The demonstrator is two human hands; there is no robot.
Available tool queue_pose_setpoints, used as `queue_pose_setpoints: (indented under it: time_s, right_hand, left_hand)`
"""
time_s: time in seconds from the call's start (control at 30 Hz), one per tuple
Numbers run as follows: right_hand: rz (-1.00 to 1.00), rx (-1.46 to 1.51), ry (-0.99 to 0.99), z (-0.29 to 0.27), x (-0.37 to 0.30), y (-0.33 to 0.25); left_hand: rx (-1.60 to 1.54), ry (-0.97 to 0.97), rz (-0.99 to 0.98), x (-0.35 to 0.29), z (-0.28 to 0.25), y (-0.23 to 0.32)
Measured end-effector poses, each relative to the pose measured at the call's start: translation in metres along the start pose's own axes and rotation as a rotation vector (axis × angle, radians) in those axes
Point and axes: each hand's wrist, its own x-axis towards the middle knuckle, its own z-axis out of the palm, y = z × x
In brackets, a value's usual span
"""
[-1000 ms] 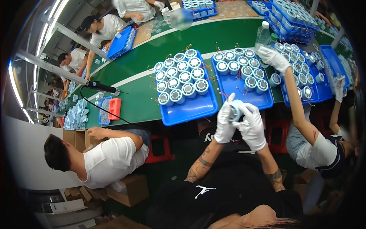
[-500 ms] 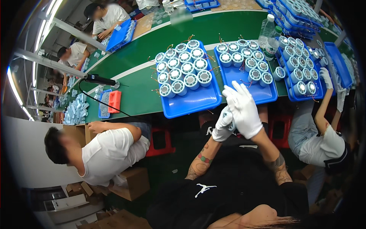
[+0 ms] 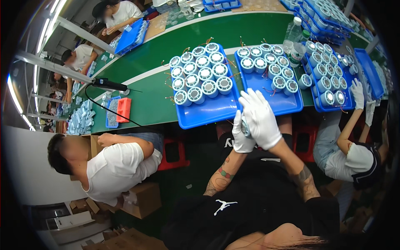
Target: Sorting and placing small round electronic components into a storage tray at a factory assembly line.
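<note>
My white-gloved left hand (image 3: 241, 139) is closed around a light-blue cylindrical motor (image 3: 246, 127), held just off the table's near edge. Most of that motor is hidden between the gloves. My right hand (image 3: 262, 121), also gloved, lies across it with fingers stretched out and pressed flat against its side. Just beyond my hands is a blue tray (image 3: 287, 106) of upright light-blue motors with round slotted tops and thin coloured wires. To its left, a second blue tray (image 3: 200, 118) holds several more motors in rows.
Two plastic bottles (image 3: 296, 52) stand behind the right-hand tray. Farther right is another loaded tray (image 3: 333, 106), near a co-worker's gloved hands (image 3: 357, 93). A black-handled tool (image 3: 109, 85) and a red bin (image 3: 123, 110) are at left. A person in white (image 3: 121, 166) sits left.
My right hand has slid slightly left over the held motor, covering more of it. My left fingers now point more upward. The trayed motors stay in place.
</note>
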Motion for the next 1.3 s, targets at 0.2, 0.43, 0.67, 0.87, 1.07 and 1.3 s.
queue_pose_setpoints:
  time_s: [0.2,0.43,0.67,0.87,1.07,1.3]
  right_hand:
    - [0.054,0.032,0.073,0.007,-0.002,-0.009]
    - [0.057,0.155,-0.040,0.012,0.007,0.011]
    - [0.477,0.514,-0.433,-0.007,0.018,0.028]
    - [0.078,-0.075,0.398,0.029,-0.012,-0.007]
    - [-0.150,0.020,-0.386,0.016,0.009,0.052]
    - [0.094,0.078,0.111,0.025,-0.002,0.010]
  left_hand:
    - [0.022,0.029,-0.027,-0.002,-0.004,0.005]
    - [0.154,0.135,0.025,0.005,0.001,0.000]
    - [0.005,0.098,-0.055,-0.004,-0.011,-0.006]
    - [0.301,0.122,0.075,-0.001,-0.018,-0.002]
    - [0.004,0.092,-0.102,-0.006,-0.012,-0.002]
    - [0.024,0.253,-0.037,-0.004,-0.036,0.001]
